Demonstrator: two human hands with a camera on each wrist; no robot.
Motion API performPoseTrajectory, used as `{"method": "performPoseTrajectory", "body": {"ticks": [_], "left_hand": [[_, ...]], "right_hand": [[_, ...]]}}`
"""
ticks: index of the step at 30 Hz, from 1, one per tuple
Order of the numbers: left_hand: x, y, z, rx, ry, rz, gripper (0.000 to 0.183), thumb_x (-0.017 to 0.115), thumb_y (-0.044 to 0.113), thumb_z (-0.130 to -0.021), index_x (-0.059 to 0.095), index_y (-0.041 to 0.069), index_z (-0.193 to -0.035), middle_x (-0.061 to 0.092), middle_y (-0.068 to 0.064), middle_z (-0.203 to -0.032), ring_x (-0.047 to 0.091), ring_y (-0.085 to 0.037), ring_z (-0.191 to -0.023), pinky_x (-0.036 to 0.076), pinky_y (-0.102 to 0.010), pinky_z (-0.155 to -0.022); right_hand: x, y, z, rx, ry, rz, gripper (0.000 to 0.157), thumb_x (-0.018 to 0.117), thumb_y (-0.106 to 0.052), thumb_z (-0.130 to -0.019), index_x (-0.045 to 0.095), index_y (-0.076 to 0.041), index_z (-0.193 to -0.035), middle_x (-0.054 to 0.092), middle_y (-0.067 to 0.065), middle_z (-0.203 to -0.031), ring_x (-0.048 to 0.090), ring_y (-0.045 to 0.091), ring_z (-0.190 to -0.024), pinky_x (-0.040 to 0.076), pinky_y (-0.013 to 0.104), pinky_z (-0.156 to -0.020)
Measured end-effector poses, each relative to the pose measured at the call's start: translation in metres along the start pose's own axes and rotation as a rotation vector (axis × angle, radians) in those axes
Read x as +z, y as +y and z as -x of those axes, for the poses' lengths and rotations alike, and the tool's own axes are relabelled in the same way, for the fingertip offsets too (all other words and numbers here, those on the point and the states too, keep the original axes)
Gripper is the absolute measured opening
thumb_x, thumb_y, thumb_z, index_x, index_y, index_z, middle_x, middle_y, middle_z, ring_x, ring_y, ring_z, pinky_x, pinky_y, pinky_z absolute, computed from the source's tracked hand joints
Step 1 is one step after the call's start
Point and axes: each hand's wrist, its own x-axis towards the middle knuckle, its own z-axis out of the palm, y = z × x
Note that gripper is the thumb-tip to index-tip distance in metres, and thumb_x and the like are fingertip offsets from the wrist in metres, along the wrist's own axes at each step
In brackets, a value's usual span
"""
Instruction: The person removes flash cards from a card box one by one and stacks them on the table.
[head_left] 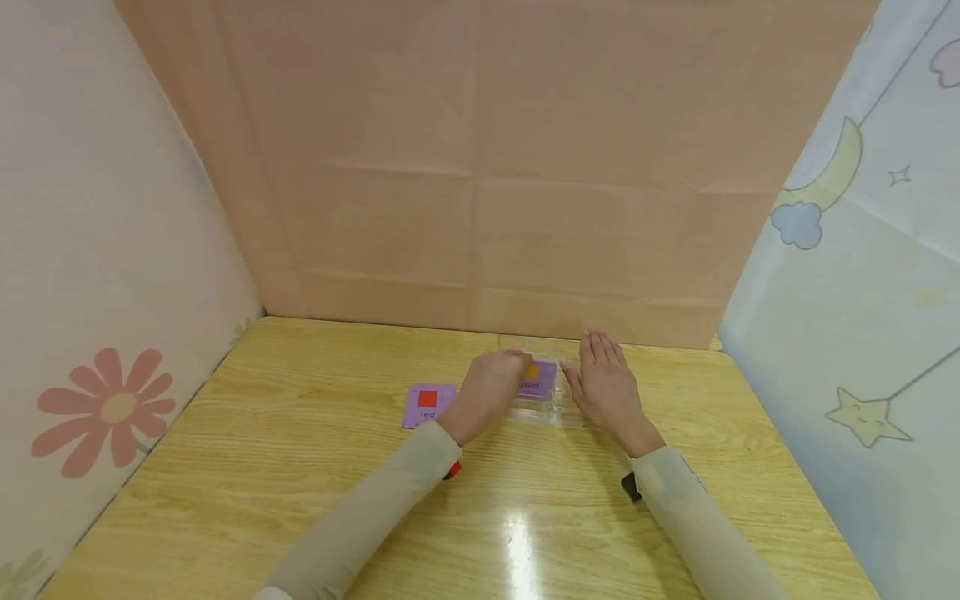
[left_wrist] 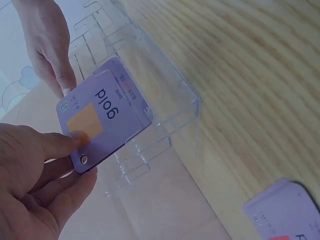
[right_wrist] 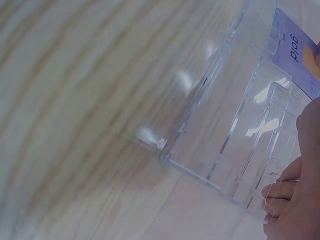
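Note:
My left hand (head_left: 491, 387) pinches a purple card (left_wrist: 112, 117) printed "gold" by its corner, the thumb on its face near the orange square. The card's lower part overlaps a clear plastic tiered rack (right_wrist: 195, 150) with several slots. My right hand (head_left: 607, 396) rests on the right part of that rack with fingers straight and thumb apart; in the left wrist view its thumb comes close to the card's corner. To the left of the rack, a small stack of purple cards (head_left: 416, 408) lies on the table, a "red" card with a red square on top, partly hidden by my left wrist.
The wood-grain table (head_left: 300, 483) ends at a tan sheet (head_left: 480, 167) hung right behind the rack. Patterned cloth walls stand at both sides, a flower (head_left: 118, 408) on the left one and a moon (head_left: 836, 171) on the right.

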Motion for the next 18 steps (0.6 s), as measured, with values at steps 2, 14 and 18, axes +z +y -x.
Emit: {"method": "performPoseTrajectory", "body": {"ticks": [2,14,18], "left_hand": [[-0.003,-0.002,-0.002,0.002,-0.008,0.001,0.023,0.072,0.007,-0.099,0.081,0.018,-0.117,0.082,0.002,-0.112,0.079,-0.013,-0.091,0.065,-0.027,-0.074],[-0.009,-0.017,-0.012,-0.023,-0.084,0.213,0.018,0.069,0.018,-0.103,0.082,0.018,-0.115,0.081,0.004,-0.115,0.078,-0.015,-0.103,0.064,-0.029,-0.089],[-0.008,-0.019,-0.013,-0.018,-0.091,0.245,0.018,0.069,0.019,-0.103,0.083,0.018,-0.114,0.082,0.003,-0.114,0.078,-0.015,-0.103,0.064,-0.028,-0.088]], "right_hand": [[0.000,0.000,0.000,0.001,0.000,0.001,0.074,0.040,-0.043,-0.114,0.028,0.016,-0.158,0.034,0.035,-0.164,0.032,0.049,-0.156,0.026,0.061,-0.131],[0.002,0.001,0.000,-0.017,0.018,0.003,0.073,0.040,-0.043,-0.113,0.032,0.016,-0.157,0.035,0.035,-0.164,0.033,0.049,-0.156,0.025,0.060,-0.131],[0.002,0.001,0.001,-0.015,0.013,0.007,0.074,0.040,-0.043,-0.113,0.031,0.015,-0.157,0.035,0.034,-0.164,0.033,0.048,-0.156,0.027,0.060,-0.131]]}}
